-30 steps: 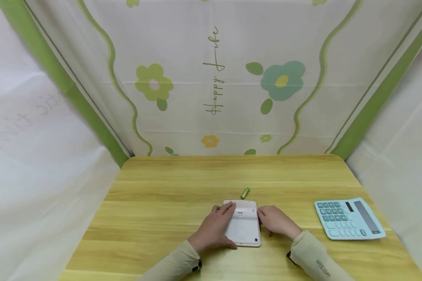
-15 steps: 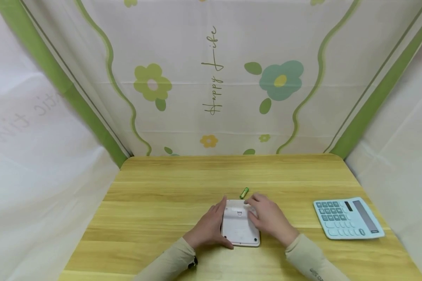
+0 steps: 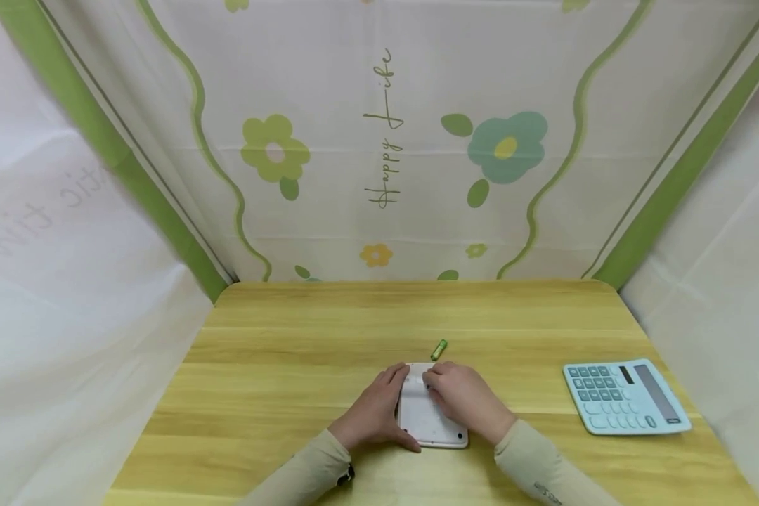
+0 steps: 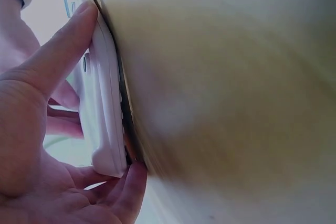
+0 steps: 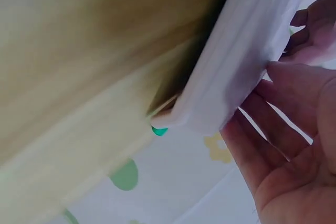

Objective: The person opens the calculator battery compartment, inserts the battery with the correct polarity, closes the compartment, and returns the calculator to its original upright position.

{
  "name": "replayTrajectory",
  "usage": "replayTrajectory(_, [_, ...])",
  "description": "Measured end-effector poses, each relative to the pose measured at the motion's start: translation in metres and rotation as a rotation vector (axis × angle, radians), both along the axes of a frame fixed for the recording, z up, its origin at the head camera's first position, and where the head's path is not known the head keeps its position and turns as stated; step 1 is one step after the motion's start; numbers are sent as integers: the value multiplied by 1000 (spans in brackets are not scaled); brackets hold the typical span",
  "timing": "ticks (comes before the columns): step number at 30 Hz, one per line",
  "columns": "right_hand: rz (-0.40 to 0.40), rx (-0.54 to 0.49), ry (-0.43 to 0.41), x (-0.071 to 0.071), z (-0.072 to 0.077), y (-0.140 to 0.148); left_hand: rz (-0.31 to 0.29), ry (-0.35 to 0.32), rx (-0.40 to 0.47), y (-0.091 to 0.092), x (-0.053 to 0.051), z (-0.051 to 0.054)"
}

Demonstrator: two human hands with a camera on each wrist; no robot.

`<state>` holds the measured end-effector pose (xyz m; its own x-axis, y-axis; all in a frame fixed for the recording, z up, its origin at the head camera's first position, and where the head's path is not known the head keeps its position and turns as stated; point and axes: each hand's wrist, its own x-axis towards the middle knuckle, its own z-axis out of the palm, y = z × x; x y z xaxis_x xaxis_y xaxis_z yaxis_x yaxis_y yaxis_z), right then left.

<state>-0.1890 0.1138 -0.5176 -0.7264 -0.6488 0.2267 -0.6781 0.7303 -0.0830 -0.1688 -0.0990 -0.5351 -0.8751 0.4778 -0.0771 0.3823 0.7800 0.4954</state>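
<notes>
A pinkish-white calculator (image 3: 426,425) lies on its front on the table, its back facing up. My left hand (image 3: 372,413) holds its left side, thumb at the near corner and fingers at the far one. In the left wrist view, that thumb (image 4: 65,43) presses the casing edge and a fingertip reaches under the other end. My right hand (image 3: 471,402) rests its fingertips on the back near the far edge, partly hiding the small catch area there. The right wrist view shows the fingers of the right hand (image 5: 286,129) fairly straight against the casing (image 5: 231,77).
A small green battery (image 3: 439,349) lies just beyond the calculator's far edge. A light-blue calculator (image 3: 626,396) sits keys up at the right of the wooden table (image 3: 278,351). Printed curtains (image 3: 329,211) stand behind and at both sides.
My right hand has moved from the calculator's right edge onto its back, then left along it. My left fingers have slid from the back to the left edge.
</notes>
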Motion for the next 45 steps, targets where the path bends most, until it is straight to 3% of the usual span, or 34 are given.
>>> replayTrajectory(7, [8,100,36,3,7,-7,2,16,-8,0,0,-1])
replayTrajectory(16, [-26,112,-21,0,11,-8,7,10,-5,1,-1,1])
replayTrajectory(24, [-21,19,-61,-5,9,-5,1,14,4,0,0,0])
replayTrajectory(30, [-32,-130,-97,-9,10,-1,2,1,15,0,0,0])
replayTrajectory(39, [-197,-311,-187,-16,21,14,4,23,15,0,1,-1])
replayTrajectory(45, [-291,-354,-296,-22,22,32,9,24,14,1,2,0])
